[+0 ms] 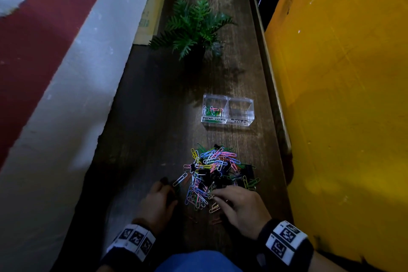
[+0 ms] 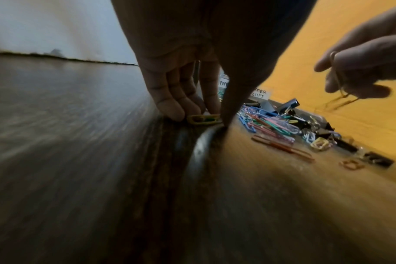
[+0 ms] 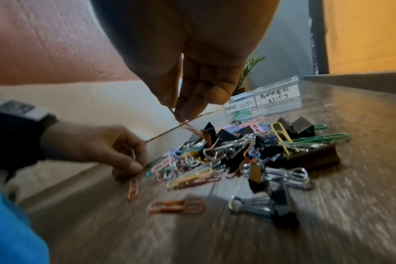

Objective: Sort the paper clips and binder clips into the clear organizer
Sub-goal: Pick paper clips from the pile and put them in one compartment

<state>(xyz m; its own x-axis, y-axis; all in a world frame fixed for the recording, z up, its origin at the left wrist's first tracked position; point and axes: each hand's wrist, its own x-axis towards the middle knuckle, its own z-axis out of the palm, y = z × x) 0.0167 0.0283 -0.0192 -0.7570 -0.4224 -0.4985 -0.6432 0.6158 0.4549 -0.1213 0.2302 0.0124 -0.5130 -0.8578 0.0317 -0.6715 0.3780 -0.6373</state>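
A mixed pile of coloured paper clips and black binder clips (image 1: 217, 172) lies on the wooden shelf. Beyond it stands the clear organizer (image 1: 228, 120); its left bin, labelled paper clips, holds several clips, and the right bin, labelled binder clips, looks empty. My left hand (image 1: 167, 185) is at the pile's left edge, fingertips down on the wood, pinching a yellow and green paper clip (image 2: 203, 119). My right hand (image 1: 215, 196) hovers over the pile's near edge and pinches thin paper clips (image 3: 188, 125) that dangle from its fingertips (image 3: 215, 96).
A small potted fern (image 1: 194, 26) stands behind the organizer. A yellow wall (image 1: 342, 95) borders the shelf on the right, a white and red wall (image 1: 66, 73) on the left. Loose orange clips (image 3: 176, 205) and a binder clip (image 3: 267, 209) lie near the front edge.
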